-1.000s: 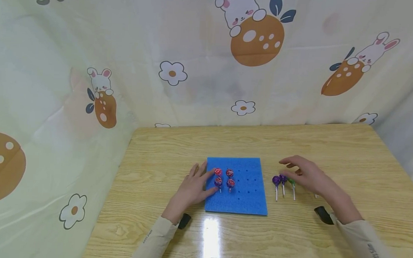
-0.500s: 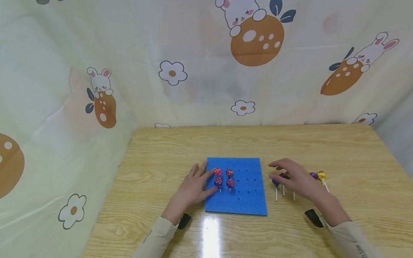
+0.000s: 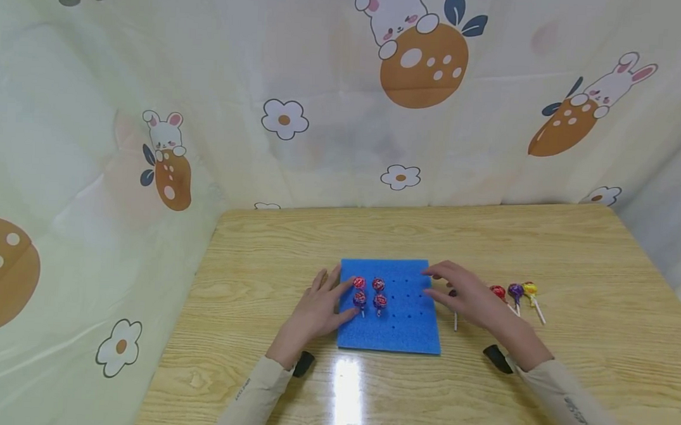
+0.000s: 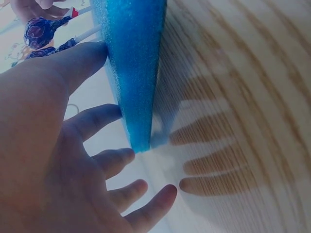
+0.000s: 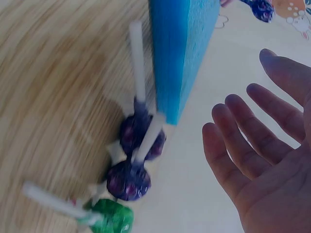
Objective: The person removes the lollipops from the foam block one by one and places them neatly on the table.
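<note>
A blue foam block (image 3: 369,335) with rows of small holes lies on the table. Several red and purple wrapped lollipops (image 3: 380,301) stand in its left part, sticks down. My left hand (image 3: 312,313) touches the block's left edge with spread fingers; in the left wrist view, thumb and index fingertips (image 4: 114,110) meet the foam. My right hand (image 3: 467,297) hovers by the block's right edge, fingers apart and nothing between them. Below it, in the right wrist view, two purple lollipops (image 5: 129,180) and a green lollipop (image 5: 114,216) lie on the table, mostly hidden in the head view.
Farther right lie a red lollipop (image 3: 497,291), a purple lollipop (image 3: 516,290) and a yellow lollipop (image 3: 530,289), sticks toward me. The wooden table (image 3: 282,235) ends at a printed curtain (image 3: 331,161) behind and on the left.
My right hand has moved left, from above the loose lollipops to the block's right edge, uncovering the red, purple and yellow ones. My left hand stays in place.
</note>
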The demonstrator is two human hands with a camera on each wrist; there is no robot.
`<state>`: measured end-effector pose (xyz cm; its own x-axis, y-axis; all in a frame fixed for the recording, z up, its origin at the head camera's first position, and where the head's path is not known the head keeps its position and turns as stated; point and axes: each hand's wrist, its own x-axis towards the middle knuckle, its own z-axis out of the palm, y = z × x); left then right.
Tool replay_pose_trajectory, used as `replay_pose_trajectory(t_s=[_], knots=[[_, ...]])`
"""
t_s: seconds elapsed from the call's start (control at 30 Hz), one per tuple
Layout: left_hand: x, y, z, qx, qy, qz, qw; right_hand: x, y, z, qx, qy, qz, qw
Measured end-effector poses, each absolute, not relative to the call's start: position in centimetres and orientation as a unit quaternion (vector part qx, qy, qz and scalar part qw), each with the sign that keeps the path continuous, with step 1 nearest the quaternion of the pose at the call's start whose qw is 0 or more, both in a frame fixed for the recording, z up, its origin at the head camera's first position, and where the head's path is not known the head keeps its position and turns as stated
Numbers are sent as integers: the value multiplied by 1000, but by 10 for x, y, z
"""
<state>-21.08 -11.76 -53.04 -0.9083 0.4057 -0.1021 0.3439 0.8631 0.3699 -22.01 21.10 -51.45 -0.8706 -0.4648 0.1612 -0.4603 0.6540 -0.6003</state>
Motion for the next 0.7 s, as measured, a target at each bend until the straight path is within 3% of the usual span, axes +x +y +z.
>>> replay_pose_trajectory(t_s=[0.57,0.7], knots=[[-214,-117,-534,194,963,161,93,-222,168,-516,-320,896,-302,-63],[-213,-117,-534,193,964,160,93,-223,158,-518,-354,890,-269,-101]])
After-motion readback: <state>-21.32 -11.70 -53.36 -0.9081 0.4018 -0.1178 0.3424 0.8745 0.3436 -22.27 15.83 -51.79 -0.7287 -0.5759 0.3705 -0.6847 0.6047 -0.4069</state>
